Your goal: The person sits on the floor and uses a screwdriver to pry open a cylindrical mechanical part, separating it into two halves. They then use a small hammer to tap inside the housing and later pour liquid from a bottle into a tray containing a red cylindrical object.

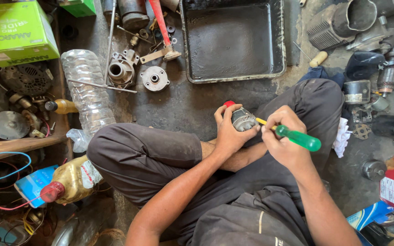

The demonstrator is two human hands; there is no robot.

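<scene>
Fingers [233, 114] of the left hand [229, 134] are being wrapped around a small grey cylindrical metal motor part with a red end [242, 119], held above the lap of a person seated cross-legged on a grimy workshop floor [174, 107]. A screwdriver with a translucent green plastic handle and yellow collar [297, 138] is being gripped in the closed right hand [284, 139], its tip being pressed against the part. Work appears to be in mid-course: a round grey metal end plate [154, 78] and a hollow metal housing [121, 70] are lying loose beside a black rectangular oily metal tray [233, 75], while the held part is being kept in one piece. The tip's contact point is being hidden by fingers, so whether a screw is being turned cannot be told.
</scene>
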